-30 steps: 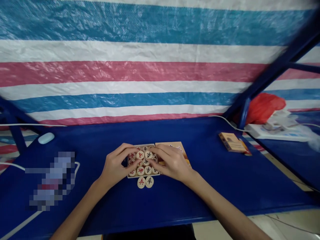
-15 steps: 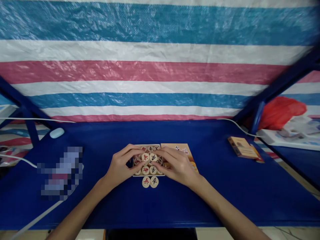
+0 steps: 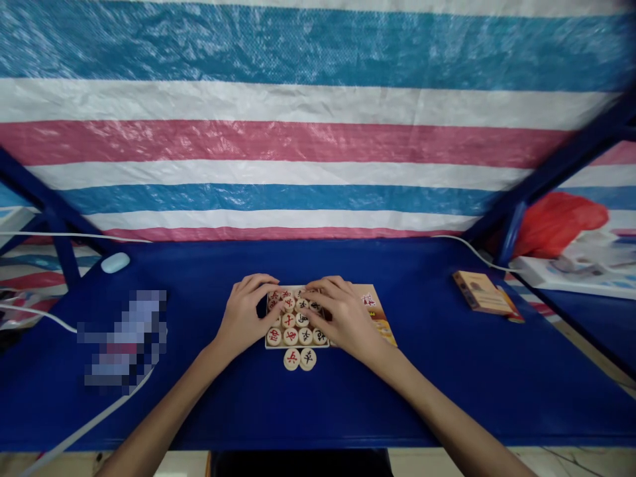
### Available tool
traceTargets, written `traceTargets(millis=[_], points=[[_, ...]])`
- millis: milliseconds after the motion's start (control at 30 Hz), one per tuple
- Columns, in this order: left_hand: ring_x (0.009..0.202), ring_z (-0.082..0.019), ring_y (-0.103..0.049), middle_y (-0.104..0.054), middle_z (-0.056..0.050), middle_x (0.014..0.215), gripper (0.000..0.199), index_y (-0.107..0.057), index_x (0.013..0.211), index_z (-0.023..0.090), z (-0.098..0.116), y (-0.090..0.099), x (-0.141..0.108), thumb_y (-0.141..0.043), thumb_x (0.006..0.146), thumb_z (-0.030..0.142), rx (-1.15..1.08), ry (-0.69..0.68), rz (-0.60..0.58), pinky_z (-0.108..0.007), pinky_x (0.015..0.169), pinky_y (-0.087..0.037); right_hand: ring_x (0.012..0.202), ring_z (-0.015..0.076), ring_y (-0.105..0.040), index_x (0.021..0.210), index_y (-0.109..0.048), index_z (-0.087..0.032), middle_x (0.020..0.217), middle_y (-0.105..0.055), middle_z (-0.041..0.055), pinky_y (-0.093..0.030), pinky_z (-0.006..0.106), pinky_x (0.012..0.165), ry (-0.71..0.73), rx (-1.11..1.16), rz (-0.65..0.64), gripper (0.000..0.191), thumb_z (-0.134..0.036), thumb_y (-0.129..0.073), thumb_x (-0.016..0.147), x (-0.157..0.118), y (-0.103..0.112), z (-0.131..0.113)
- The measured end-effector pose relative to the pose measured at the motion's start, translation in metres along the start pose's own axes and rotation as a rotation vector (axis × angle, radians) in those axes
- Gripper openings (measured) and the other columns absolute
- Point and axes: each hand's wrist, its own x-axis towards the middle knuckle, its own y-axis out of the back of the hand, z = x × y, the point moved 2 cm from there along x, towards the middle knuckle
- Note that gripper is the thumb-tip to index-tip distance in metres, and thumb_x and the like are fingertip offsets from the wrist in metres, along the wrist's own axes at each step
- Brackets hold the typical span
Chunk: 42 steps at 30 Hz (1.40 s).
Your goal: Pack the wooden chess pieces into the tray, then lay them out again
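A shallow white box [image 3: 297, 347] holds rows of round Chinese chess pieces [image 3: 291, 336] with red characters on the left and black ones on the right. Over its left side is my left hand [image 3: 247, 310], thumb and fingers apart, the thumb tip beside a red piece [image 3: 289, 303]. My right hand [image 3: 348, 317] arches over the right side, fingers spread, tips close by a black piece [image 3: 301, 305]. Both hands partly hide the outer pieces. In front of the box, a red-marked piece [image 3: 292, 359] and a black-marked piece [image 3: 308, 359] lie side by side on the blue table.
A printed box lid [image 3: 381, 315] lies right of the box, partly under my right hand. Farther right sits a small carton [image 3: 481, 292]. To the left are a light-blue rounded case [image 3: 115, 262], a blurred-out object [image 3: 132, 338] and a white cable [image 3: 99, 414]. A striped sheet [image 3: 318, 152] hangs behind.
The red and black pieces that my hands pinched above the box now sit in its second row from the back. My fingers have loosened and moved slightly back.
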Motion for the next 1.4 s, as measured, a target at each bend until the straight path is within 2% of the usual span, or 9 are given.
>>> traceTargets(millis=[500,667,833,900,967,1000,1133,1267,1400], points=[[0.135,-0.025,-0.051,-0.066,-0.003,0.134,0.026,-0.069,0.122,0.031,0.005,0.001,-0.005,-0.055,0.101,0.023,-0.057,-0.068,-0.123,-0.049,0.108,-0.045,0.110,0.0248,-0.060,0.123,-0.069,-0.023,0.112,-0.075,0.0056,-0.049,0.046,0.093,0.015,0.129,0.004,0.027,-0.020,-0.050,0.104,-0.001,0.000,-0.004],[0.129,-0.025,-0.055,-0.066,-0.005,0.131,0.025,-0.069,0.121,0.029,0.009,0.007,-0.002,-0.058,0.099,0.022,-0.062,-0.051,-0.054,-0.049,0.106,-0.047,0.110,0.0253,-0.061,0.121,-0.069,-0.021,0.113,-0.074,0.0074,-0.051,0.047,0.094,-0.011,0.126,0.074,0.025,-0.020,-0.052,0.103,-0.002,0.008,-0.007],[0.101,-0.020,-0.064,-0.071,-0.004,0.106,0.016,-0.072,0.107,0.027,0.035,0.026,-0.019,-0.059,0.099,0.021,-0.106,0.058,0.172,-0.040,0.091,-0.052,0.105,0.0242,-0.065,0.119,-0.070,-0.023,0.112,-0.071,0.0086,-0.055,0.043,0.090,-0.089,0.157,0.219,0.025,-0.018,-0.053,0.101,-0.019,0.021,-0.022],[0.081,-0.016,-0.064,-0.069,-0.001,0.092,0.012,-0.071,0.104,0.026,0.049,0.027,-0.042,-0.062,0.097,0.024,-0.095,0.142,0.215,-0.035,0.080,-0.053,0.099,0.0234,-0.068,0.115,-0.071,-0.024,0.106,-0.071,0.0076,-0.057,0.041,0.087,-0.145,0.142,0.286,0.022,-0.018,-0.057,0.099,-0.038,0.022,-0.033],[0.056,-0.011,-0.053,-0.064,0.003,0.074,0.011,-0.069,0.106,0.027,0.061,0.021,-0.070,-0.063,0.097,0.028,-0.101,0.258,0.222,-0.028,0.058,-0.049,0.093,0.0218,-0.070,0.111,-0.071,-0.025,0.101,-0.072,0.0060,-0.059,0.038,0.083,-0.187,0.138,0.310,0.019,-0.018,-0.061,0.097,-0.061,0.017,-0.046],[0.051,-0.010,-0.051,-0.063,0.005,0.071,0.010,-0.068,0.105,0.027,0.065,0.016,-0.083,-0.063,0.097,0.029,-0.115,0.318,0.209,-0.026,0.051,-0.046,0.090,0.0208,-0.071,0.111,-0.070,-0.025,0.099,-0.072,0.0057,-0.060,0.035,0.079,-0.217,0.158,0.315,0.018,-0.019,-0.061,0.097,-0.072,0.013,-0.051],[0.049,-0.011,-0.055,-0.065,0.005,0.072,0.019,-0.065,0.115,0.030,0.076,-0.007,-0.111,-0.064,0.096,0.035,-0.081,0.375,0.112,-0.025,0.048,-0.048,0.078,0.0189,-0.072,0.110,-0.070,-0.025,0.097,-0.073,0.0057,-0.062,0.031,0.067,-0.327,0.209,0.269,0.015,-0.026,-0.062,0.096,-0.099,-0.004,-0.062],[0.059,-0.014,-0.065,-0.068,0.002,0.078,0.025,-0.065,0.121,0.032,0.077,-0.013,-0.108,-0.062,0.096,0.035,-0.013,0.339,0.081,-0.025,0.051,-0.052,0.062,0.0151,-0.068,0.113,-0.069,-0.025,0.089,-0.073,0.0035,-0.060,0.027,0.057,-0.363,0.298,0.243,0.018,-0.029,-0.062,0.097,-0.098,-0.011,-0.059],[0.061,-0.015,-0.067,-0.067,0.002,0.077,0.026,-0.065,0.120,0.032,0.077,-0.010,-0.104,-0.063,0.095,0.036,0.008,0.321,0.072,-0.024,0.050,-0.051,0.069,0.0171,-0.070,0.117,-0.069,-0.026,0.087,-0.072,0.0035,-0.062,0.029,0.062,-0.336,0.300,0.217,0.023,-0.032,-0.065,0.096,-0.094,-0.012,-0.056]])
